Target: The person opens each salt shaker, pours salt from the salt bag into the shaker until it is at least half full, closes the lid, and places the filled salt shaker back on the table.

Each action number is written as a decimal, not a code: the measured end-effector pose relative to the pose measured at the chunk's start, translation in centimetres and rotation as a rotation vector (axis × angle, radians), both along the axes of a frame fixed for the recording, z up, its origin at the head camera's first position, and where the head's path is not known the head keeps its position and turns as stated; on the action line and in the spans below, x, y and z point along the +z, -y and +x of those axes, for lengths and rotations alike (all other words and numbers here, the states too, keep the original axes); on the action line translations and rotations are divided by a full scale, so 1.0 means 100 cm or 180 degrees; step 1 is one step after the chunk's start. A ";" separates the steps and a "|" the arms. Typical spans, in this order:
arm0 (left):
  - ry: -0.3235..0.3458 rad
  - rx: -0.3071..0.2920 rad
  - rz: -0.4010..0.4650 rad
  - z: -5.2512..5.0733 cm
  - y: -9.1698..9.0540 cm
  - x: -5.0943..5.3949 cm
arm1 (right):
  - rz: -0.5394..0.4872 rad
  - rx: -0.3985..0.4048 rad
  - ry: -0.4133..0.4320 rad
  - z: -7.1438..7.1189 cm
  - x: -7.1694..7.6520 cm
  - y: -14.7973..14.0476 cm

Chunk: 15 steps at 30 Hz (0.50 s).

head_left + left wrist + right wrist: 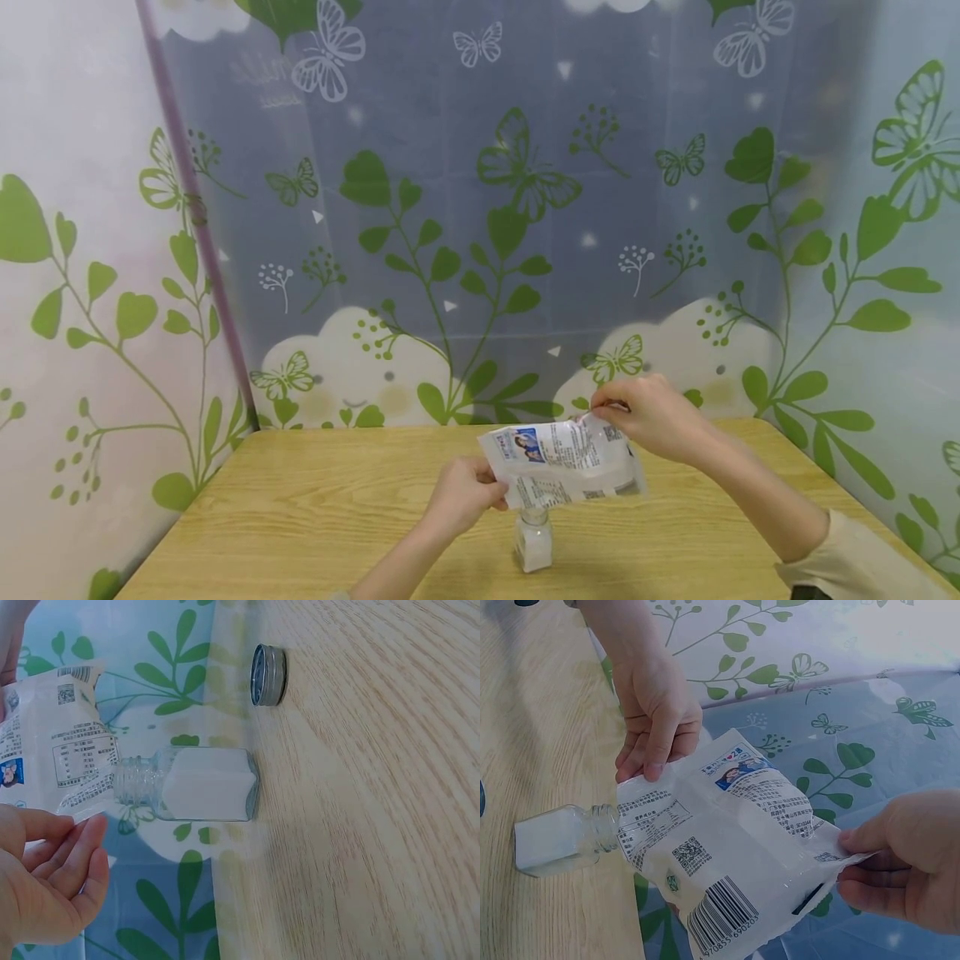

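A white printed plastic packet (570,454) is stretched between both hands above the table, tilted. My left hand (465,493) pinches its lower left corner, seen closely in the right wrist view. With thumb and fingers, my right hand (911,862) grips the packet's opposite upper end. Below the packet a small clear glass jar (206,784) stands upright and uncapped, largely filled with white powder. The packet's lower corner lies right at the jar's mouth; whether powder is flowing cannot be seen. A silver screw lid (270,675) rests on the table beside the jar.
The wood-grain table (337,483) carries the jar and lid. Around it hangs a printed curtain (450,208) with green leaves and butterflies, at the back and both sides. A beige sleeve (847,558) covers my right forearm.
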<state>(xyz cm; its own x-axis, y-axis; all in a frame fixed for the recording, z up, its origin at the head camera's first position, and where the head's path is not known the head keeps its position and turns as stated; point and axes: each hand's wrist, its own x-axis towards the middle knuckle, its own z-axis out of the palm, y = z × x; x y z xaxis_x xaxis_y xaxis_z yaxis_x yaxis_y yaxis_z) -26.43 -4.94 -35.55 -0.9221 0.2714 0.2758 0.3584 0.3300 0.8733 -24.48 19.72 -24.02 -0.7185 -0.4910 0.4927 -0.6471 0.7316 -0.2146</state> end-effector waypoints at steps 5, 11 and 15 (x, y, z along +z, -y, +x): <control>0.0010 0.0020 -0.0033 0.000 0.000 0.000 | 0.0013 -0.0016 0.0000 -0.001 -0.001 0.000; -0.0027 0.0004 -0.0049 0.000 0.001 0.000 | 0.0029 -0.0019 0.0032 -0.003 -0.002 0.001; -0.0074 0.0015 -0.0104 0.000 0.002 0.000 | 0.0031 -0.0016 0.0070 -0.003 -0.002 0.000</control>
<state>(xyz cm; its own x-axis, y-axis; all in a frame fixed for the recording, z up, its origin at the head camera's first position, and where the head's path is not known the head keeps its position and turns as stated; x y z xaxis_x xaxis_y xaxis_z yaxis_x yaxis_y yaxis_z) -26.47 -5.13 -35.57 -0.9168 0.2762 0.2883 0.3768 0.3599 0.8535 -24.81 19.68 -24.21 -0.7315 -0.4921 0.4719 -0.6387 0.7369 -0.2215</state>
